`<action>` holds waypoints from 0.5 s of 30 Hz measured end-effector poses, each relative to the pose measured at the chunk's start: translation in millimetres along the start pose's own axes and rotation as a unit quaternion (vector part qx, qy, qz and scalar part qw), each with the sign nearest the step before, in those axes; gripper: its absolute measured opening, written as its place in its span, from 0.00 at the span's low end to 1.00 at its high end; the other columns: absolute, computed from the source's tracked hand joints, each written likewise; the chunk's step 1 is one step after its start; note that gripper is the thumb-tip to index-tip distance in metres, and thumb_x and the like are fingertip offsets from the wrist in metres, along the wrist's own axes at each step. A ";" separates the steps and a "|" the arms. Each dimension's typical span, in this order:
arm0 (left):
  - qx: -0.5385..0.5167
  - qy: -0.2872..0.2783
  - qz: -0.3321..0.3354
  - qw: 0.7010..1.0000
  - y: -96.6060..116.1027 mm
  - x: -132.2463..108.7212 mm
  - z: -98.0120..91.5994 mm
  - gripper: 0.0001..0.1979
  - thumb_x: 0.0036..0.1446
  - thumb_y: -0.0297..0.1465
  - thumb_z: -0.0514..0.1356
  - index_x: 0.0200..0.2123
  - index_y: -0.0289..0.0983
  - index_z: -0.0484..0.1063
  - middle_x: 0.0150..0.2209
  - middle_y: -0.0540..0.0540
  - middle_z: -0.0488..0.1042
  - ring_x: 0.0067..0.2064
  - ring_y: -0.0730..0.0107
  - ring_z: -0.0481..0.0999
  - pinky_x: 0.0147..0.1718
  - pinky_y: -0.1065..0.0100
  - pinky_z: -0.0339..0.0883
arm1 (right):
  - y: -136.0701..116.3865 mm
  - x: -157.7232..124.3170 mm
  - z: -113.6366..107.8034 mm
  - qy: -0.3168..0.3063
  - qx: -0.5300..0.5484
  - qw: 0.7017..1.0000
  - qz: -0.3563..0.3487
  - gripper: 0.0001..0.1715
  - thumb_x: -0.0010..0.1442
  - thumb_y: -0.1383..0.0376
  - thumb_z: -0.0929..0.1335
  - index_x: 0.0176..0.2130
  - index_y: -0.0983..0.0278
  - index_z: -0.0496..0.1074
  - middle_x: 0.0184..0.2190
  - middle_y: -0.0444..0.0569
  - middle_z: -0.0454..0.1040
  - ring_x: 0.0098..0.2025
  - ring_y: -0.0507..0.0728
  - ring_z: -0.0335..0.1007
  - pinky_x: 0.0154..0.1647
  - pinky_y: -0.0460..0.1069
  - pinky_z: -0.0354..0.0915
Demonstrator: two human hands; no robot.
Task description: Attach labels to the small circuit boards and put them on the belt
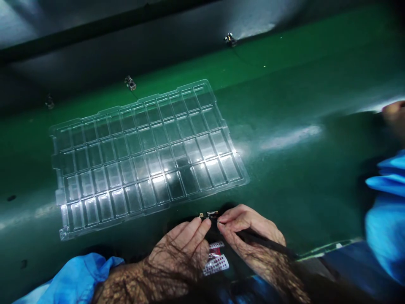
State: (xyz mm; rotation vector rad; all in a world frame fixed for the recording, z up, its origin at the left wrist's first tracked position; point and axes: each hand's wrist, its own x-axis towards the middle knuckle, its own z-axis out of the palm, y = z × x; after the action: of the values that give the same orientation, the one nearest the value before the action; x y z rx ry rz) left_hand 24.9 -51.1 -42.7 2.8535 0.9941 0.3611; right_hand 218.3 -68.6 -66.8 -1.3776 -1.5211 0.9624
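My left hand (186,242) lies with its fingers together, fingertips on a small electronic part (211,214) with gold-coloured ends, steadying it against the green tabletop. My right hand (253,230) is closed in a pinch beside the part's right end. A dark slender tool (262,240), perhaps tweezers, runs back from its fingers; its exact kind is unclear. Between my wrists lies a sheet of small red dot stickers (217,264), partly covered by my left hand. Just beyond my hands is a clear plastic tray (152,154) with many rectangular compartments.
The green mat (300,169) covers the table. Small electronic parts lie along its far side: one at the back (230,40), one behind the tray (130,82), one at far left (49,102). At right, another person's blue sleeve (386,219) and hand (394,116) show.
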 end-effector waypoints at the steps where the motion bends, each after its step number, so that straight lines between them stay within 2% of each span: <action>1: 0.002 -0.016 0.002 1.000 0.7 -1.3 1.6 0.11 0.61 0.34 0.44 0.34 0.38 0.64 0.47 0.53 0.68 0.50 0.73 0.63 0.45 0.72 0.63 | -0.2 0.2 -0.1 0.001 -0.002 1.000 -0.004 0.12 0.61 0.71 0.73 0.31 0.56 0.72 0.31 0.40 0.80 0.31 0.49 0.79 0.32 0.41 0.77; 3: 0.009 -0.025 0.003 1.000 1.6 -2.9 3.0 0.11 0.60 0.35 0.44 0.34 0.39 0.64 0.48 0.53 0.67 0.51 0.74 0.62 0.45 0.72 0.62 | -1.1 1.0 -1.0 0.004 -0.005 1.000 -0.009 0.12 0.61 0.71 0.73 0.31 0.56 0.71 0.30 0.40 0.79 0.31 0.48 0.79 0.32 0.41 0.77; 10: 0.003 0.013 0.000 1.000 1.1 -4.0 1.2 0.11 0.61 0.32 0.43 0.35 0.38 0.63 0.46 0.53 0.69 0.51 0.73 0.62 0.47 0.71 0.60 | -5.3 6.8 -2.7 -0.011 -0.011 1.000 -0.023 0.11 0.62 0.70 0.72 0.30 0.56 0.71 0.29 0.39 0.79 0.30 0.48 0.79 0.32 0.40 0.78; 15: 0.024 0.039 -0.002 0.999 -1.1 0.5 1.5 0.13 0.61 0.29 0.41 0.34 0.39 0.63 0.42 0.55 0.72 0.47 0.77 0.67 0.44 0.73 0.63 | -4.6 5.8 -0.9 0.003 -0.008 0.999 -0.045 0.11 0.63 0.71 0.71 0.31 0.56 0.71 0.29 0.40 0.78 0.30 0.50 0.78 0.31 0.42 0.78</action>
State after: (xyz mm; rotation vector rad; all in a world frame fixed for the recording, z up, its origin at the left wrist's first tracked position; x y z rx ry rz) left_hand 25.0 -50.0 -44.2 2.8991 1.0355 0.4566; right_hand 217.3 -63.2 -61.6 -1.3107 -1.5759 0.8908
